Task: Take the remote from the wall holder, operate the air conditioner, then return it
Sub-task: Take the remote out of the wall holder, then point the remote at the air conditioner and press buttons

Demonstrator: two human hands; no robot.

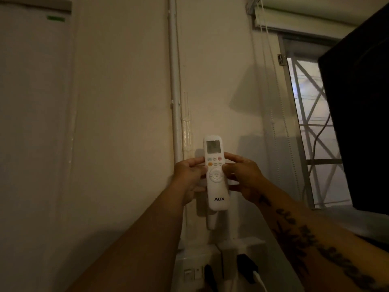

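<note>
A white AUX remote (216, 186) with a small grey screen and coloured buttons stands upright in front of the wall. My left hand (190, 175) grips its left side and my right hand (242, 175) grips its right side, thumbs near the buttons. Just below and behind the remote, the white wall holder (211, 221) shows on the wall. The tall white air conditioner (35, 102) fills the left of the view, with a small green light near its top.
A white pipe (174, 81) runs down the wall left of the remote. A window with bars (311, 127) and blind cords is at the right, beside a dark screen (362, 112). Wall sockets with black plugs (246, 268) sit below the holder.
</note>
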